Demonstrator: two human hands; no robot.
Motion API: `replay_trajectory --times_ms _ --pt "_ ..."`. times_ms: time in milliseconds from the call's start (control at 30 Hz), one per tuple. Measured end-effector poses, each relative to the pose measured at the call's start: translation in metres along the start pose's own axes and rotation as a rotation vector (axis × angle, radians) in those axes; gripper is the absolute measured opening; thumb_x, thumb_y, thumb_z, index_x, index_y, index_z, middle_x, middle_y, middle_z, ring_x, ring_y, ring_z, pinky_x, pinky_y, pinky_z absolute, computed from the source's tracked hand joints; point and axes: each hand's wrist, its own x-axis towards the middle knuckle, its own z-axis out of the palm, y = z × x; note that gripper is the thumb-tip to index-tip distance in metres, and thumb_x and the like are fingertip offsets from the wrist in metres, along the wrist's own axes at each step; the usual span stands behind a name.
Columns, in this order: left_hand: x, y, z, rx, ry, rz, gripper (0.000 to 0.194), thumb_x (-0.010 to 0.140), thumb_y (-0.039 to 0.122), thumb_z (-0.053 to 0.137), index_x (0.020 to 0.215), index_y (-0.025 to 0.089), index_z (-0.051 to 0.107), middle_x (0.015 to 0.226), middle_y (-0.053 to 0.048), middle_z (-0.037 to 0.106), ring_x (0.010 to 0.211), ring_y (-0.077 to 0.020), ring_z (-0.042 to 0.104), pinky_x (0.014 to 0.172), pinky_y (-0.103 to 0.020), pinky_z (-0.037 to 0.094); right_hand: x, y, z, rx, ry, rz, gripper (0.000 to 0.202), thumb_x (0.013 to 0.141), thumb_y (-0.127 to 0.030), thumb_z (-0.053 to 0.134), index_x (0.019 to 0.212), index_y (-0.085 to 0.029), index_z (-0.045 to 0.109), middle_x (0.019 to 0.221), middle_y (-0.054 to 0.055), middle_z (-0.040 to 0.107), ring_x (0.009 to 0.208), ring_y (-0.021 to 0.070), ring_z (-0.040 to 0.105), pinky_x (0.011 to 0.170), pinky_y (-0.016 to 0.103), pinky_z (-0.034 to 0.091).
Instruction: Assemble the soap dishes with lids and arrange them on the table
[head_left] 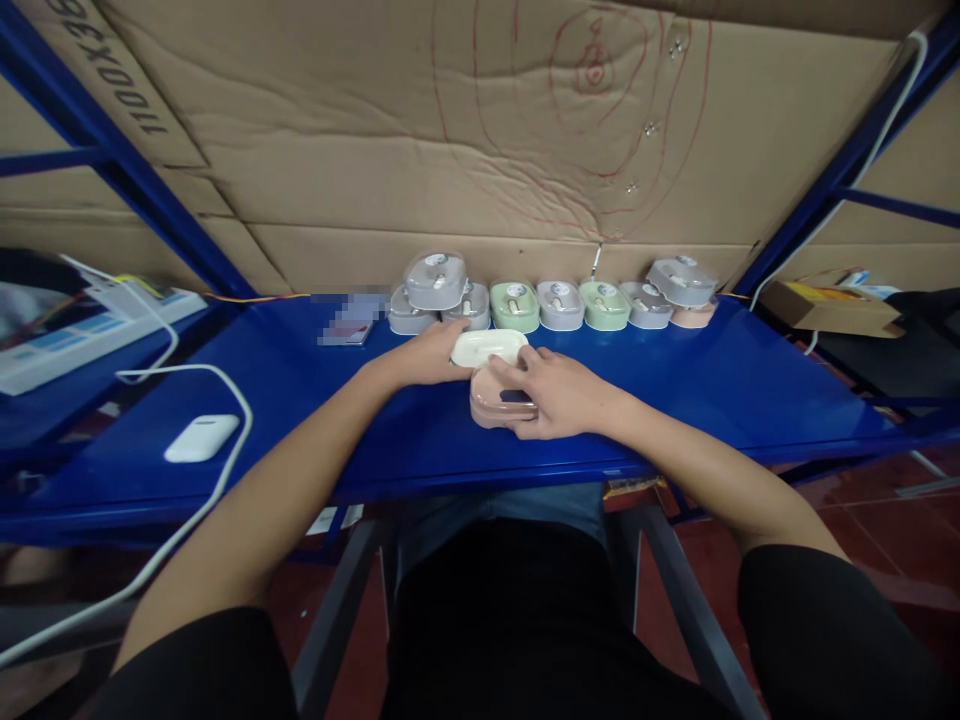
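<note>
Near the middle of the blue table [285, 400], my left hand [433, 353] grips the left end of a small white oval tray [489, 349]. The tray is raised just behind a pink rounded box [491, 402] with a clear cover. My right hand [559, 392] is wrapped round the right side of the pink box, its fingers over the top and near the tray's right end. A dark opening or patch shows on the box between the fingers. Whether the right fingertips touch the tray is hard to tell.
Behind the hands stands a row of clear-covered boxes, grey [561, 304] and green [514, 306], some stacked at both ends. A phone-like item [349, 320], a white case [202, 438], a white cable [244, 420] and a power strip [97, 335] lie leftward. An open carton [832, 306] is right.
</note>
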Motion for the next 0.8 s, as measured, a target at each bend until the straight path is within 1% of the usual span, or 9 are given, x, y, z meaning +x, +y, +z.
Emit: replay_trajectory --times_ms 100,267,400,467,567,600,667,733,800 --pt "0.0 0.0 0.001 0.006 -0.007 0.002 0.082 0.084 0.068 0.081 0.15 0.02 0.068 0.157 -0.026 0.075 0.149 -0.0526 0.07 0.117 -0.064 0.061 -0.001 -0.002 -0.002 -0.036 -0.013 -0.004 0.1 0.101 -0.056 0.071 0.184 -0.008 0.042 0.15 0.032 0.068 0.113 0.0422 0.072 0.091 0.046 0.053" --pt "-0.001 -0.001 0.002 0.014 0.01 0.032 0.08 0.088 0.065 0.081 0.151 0.018 0.067 0.158 -0.026 0.075 0.151 -0.0507 0.07 0.123 -0.063 0.059 -0.004 -0.006 -0.003 -0.074 0.008 0.0 0.095 0.1 -0.053 0.065 0.18 -0.005 0.044 0.146 0.033 0.071 0.113 0.043 0.071 0.09 0.047 0.05" --pt "0.001 -0.005 0.005 0.018 0.031 0.036 0.085 0.086 0.063 0.083 0.157 0.019 0.064 0.164 -0.026 0.071 0.154 -0.0519 0.068 0.125 -0.067 0.057 -0.007 -0.009 -0.002 -0.099 0.025 0.007 0.091 0.098 -0.047 0.063 0.177 -0.003 0.046 0.142 0.032 0.073 0.11 0.0425 0.072 0.091 0.047 0.051" --pt "0.002 -0.006 0.006 0.024 0.021 0.027 0.087 0.086 0.062 0.083 0.159 0.019 0.063 0.165 -0.027 0.07 0.154 -0.0525 0.068 0.125 -0.068 0.057 -0.007 -0.009 0.0 -0.106 0.051 -0.002 0.091 0.098 -0.045 0.066 0.176 -0.002 0.047 0.146 0.033 0.071 0.119 0.0456 0.072 0.095 0.05 0.053" --pt "0.003 -0.005 0.006 0.041 0.001 0.024 0.089 0.086 0.063 0.081 0.16 0.016 0.061 0.166 -0.029 0.069 0.155 -0.0525 0.067 0.126 -0.067 0.057 -0.003 -0.006 0.008 -0.122 0.12 -0.034 0.095 0.098 -0.053 0.074 0.173 0.0 0.049 0.168 0.038 0.058 0.144 0.0524 0.063 0.111 0.058 0.052" --pt "0.003 -0.005 0.006 0.045 -0.001 0.025 0.089 0.087 0.062 0.08 0.16 0.015 0.061 0.166 -0.03 0.069 0.155 -0.0526 0.067 0.126 -0.066 0.057 -0.001 -0.005 0.01 -0.122 0.135 -0.047 0.097 0.1 -0.059 0.076 0.173 0.0 0.05 0.173 0.038 0.054 0.148 0.0526 0.06 0.115 0.059 0.051" --pt "0.002 -0.004 0.005 0.044 0.002 0.026 0.086 0.086 0.062 0.08 0.157 0.016 0.063 0.164 -0.029 0.07 0.153 -0.0525 0.069 0.125 -0.065 0.059 0.002 -0.004 0.015 -0.119 0.141 -0.076 0.096 0.106 -0.068 0.074 0.176 -0.006 0.049 0.171 0.036 0.056 0.145 0.0498 0.063 0.116 0.059 0.05" --pt "0.002 -0.003 0.005 0.034 0.004 0.028 0.082 0.086 0.06 0.081 0.154 0.018 0.066 0.161 -0.027 0.073 0.149 -0.0521 0.071 0.121 -0.064 0.061 0.003 -0.005 0.017 -0.124 0.136 -0.103 0.089 0.113 -0.068 0.067 0.181 -0.014 0.046 0.162 0.032 0.063 0.135 0.0461 0.067 0.112 0.058 0.051" --pt "0.002 -0.003 0.005 0.023 0.012 0.036 0.079 0.085 0.059 0.083 0.153 0.02 0.067 0.159 -0.025 0.074 0.148 -0.052 0.072 0.12 -0.065 0.061 0.003 -0.007 0.018 -0.143 0.139 -0.118 0.082 0.117 -0.065 0.061 0.183 -0.02 0.043 0.156 0.03 0.065 0.129 0.0446 0.067 0.107 0.056 0.05"
